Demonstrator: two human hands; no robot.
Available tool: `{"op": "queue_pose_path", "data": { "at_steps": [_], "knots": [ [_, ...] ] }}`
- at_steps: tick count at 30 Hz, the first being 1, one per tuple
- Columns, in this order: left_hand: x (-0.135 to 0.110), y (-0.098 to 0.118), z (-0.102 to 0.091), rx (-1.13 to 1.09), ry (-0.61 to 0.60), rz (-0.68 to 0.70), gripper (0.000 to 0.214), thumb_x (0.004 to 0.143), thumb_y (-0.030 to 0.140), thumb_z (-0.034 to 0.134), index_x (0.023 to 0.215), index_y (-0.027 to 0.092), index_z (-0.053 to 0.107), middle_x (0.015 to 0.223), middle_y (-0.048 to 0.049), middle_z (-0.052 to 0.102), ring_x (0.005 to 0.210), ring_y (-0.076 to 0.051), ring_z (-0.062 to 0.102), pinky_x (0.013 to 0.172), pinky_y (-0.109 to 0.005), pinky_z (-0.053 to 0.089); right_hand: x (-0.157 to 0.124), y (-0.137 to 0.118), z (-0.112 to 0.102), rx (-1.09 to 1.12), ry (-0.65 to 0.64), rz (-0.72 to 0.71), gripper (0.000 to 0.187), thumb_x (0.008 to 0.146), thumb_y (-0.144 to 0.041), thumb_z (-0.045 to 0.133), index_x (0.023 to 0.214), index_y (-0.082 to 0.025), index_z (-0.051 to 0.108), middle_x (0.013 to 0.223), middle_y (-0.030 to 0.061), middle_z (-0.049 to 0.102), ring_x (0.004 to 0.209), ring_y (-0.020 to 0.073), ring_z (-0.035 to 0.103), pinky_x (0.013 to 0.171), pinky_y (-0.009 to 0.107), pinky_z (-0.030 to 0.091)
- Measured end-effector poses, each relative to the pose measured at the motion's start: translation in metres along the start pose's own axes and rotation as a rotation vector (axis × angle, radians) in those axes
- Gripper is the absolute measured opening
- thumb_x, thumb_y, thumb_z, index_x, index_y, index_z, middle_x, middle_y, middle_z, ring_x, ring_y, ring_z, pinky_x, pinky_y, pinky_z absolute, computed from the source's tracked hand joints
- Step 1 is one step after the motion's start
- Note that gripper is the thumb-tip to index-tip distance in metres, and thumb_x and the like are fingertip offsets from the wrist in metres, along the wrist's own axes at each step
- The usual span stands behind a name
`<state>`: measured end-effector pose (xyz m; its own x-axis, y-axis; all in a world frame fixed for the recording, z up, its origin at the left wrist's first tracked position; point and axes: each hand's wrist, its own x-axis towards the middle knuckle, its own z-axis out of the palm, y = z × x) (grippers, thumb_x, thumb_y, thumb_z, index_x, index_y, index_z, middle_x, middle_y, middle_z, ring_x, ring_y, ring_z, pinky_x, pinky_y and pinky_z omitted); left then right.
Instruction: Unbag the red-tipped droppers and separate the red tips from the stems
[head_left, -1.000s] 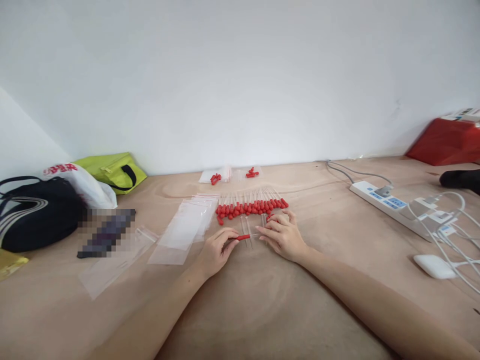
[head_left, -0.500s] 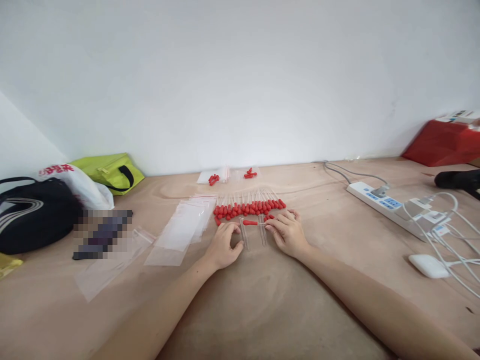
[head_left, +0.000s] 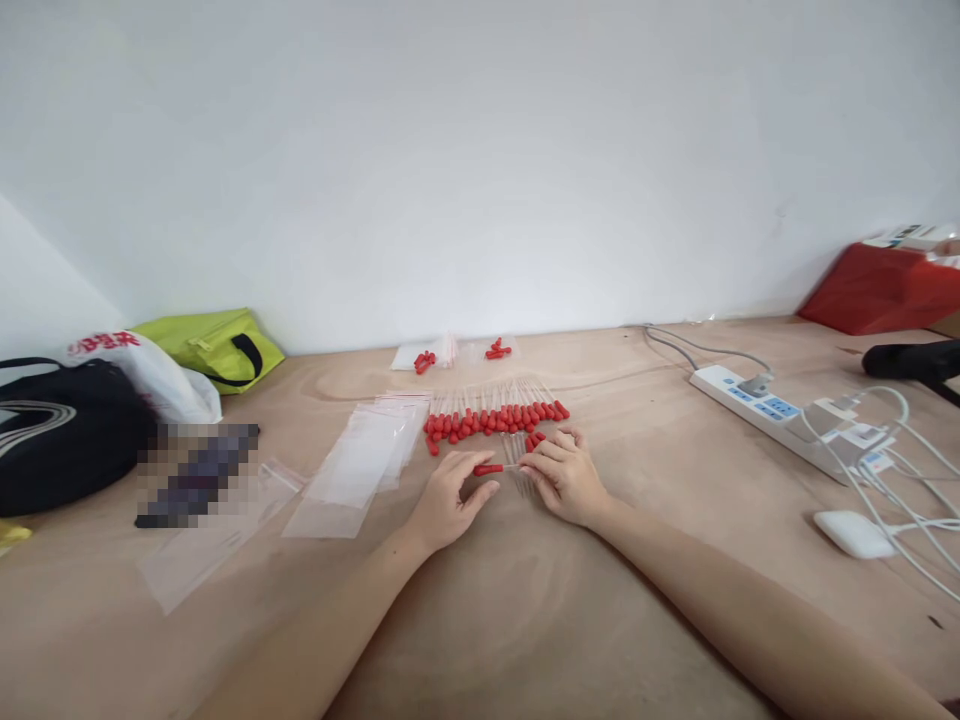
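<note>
A dropper point(head_left: 490, 469) with a red rubber bulb and thin clear tube lies crosswise between my hands. My left hand point(head_left: 448, 502) has its fingers curled at the bulb end, thumb just below it. With its fingertips pressed together, my right hand point(head_left: 566, 475) grips the tube end. Clear glass tubes point(head_left: 516, 450) lie under and beside the right fingers, their lower ends partly covered. Just beyond the hands is a row of red-bulbed droppers point(head_left: 495, 420), tubes pointing to the wall. A few loose red bulbs point(head_left: 534, 441) lie against my right fingers.
Clear zip bags point(head_left: 352, 480) are stacked on the left, with another bag point(head_left: 217, 540) nearer. Small bags with red bulbs point(head_left: 424, 362) lie by the wall. A power strip point(head_left: 757, 405) with cables and a white charger point(head_left: 855, 534) are on the right. Several carry bags point(head_left: 75, 430) stand far left.
The dropper has come slightly nearer to me, and my left fingers have closed toward its bulb. The two glass tubes, earlier spread apart, now lie close together by my right hand.
</note>
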<state>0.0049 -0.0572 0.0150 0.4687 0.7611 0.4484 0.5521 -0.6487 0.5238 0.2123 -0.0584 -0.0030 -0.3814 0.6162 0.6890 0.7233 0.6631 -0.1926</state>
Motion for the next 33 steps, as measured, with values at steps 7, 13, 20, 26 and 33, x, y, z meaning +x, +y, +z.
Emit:
{"op": "queue_pose_path", "data": {
  "at_steps": [7, 13, 20, 26, 33],
  "knots": [
    [-0.009, -0.003, -0.005, 0.048, -0.067, 0.024, 0.020, 0.084, 0.032, 0.047, 0.083, 0.020, 0.064, 0.071, -0.0022, 0.064, 0.069, -0.014, 0.057, 0.066, -0.029, 0.047, 0.001, -0.014, 0.000, -0.053, -0.027, -0.151, 0.019, 0.084, -0.026, 0.046, 0.076, -0.022, 0.062, 0.058, -0.0020, 0.054, 0.068, 0.0121, 0.043, 0.085, 0.037, 0.020],
    [-0.016, -0.002, -0.010, 0.061, -0.094, -0.001, 0.021, 0.085, 0.031, 0.045, 0.081, 0.020, 0.063, 0.071, -0.0016, 0.063, 0.068, -0.014, 0.058, 0.065, -0.026, 0.046, 0.000, -0.016, -0.003, -0.055, -0.023, -0.170, 0.020, 0.084, -0.025, 0.045, 0.072, -0.021, 0.061, 0.055, -0.0026, 0.053, 0.068, 0.0120, 0.041, 0.085, 0.038, 0.019],
    [-0.014, 0.001, -0.012, 0.069, -0.100, 0.001, 0.020, 0.085, 0.028, 0.044, 0.076, 0.020, 0.061, 0.071, -0.0006, 0.062, 0.068, -0.013, 0.058, 0.065, -0.025, 0.046, 0.001, -0.015, -0.003, -0.038, 0.001, -0.182, 0.021, 0.084, -0.025, 0.045, 0.069, -0.020, 0.059, 0.054, -0.0029, 0.052, 0.067, 0.0118, 0.040, 0.085, 0.039, 0.019],
    [-0.014, 0.004, -0.014, 0.054, -0.113, -0.025, 0.022, 0.085, 0.027, 0.043, 0.073, 0.020, 0.060, 0.070, -0.0007, 0.062, 0.067, -0.013, 0.057, 0.064, -0.025, 0.045, 0.000, -0.015, -0.002, -0.056, -0.017, -0.173, 0.022, 0.084, -0.026, 0.044, 0.069, -0.021, 0.060, 0.054, -0.0026, 0.051, 0.067, 0.0118, 0.041, 0.086, 0.038, 0.019],
    [-0.013, 0.002, -0.017, 0.069, -0.103, -0.041, 0.027, 0.085, 0.028, 0.041, 0.067, 0.019, 0.059, 0.064, -0.0010, 0.059, 0.063, -0.014, 0.055, 0.060, -0.025, 0.044, -0.002, -0.010, -0.003, -0.044, -0.025, -0.146, 0.022, 0.084, -0.027, 0.045, 0.070, -0.021, 0.061, 0.055, -0.0024, 0.053, 0.068, 0.0120, 0.043, 0.087, 0.038, 0.019]
  ]
}}
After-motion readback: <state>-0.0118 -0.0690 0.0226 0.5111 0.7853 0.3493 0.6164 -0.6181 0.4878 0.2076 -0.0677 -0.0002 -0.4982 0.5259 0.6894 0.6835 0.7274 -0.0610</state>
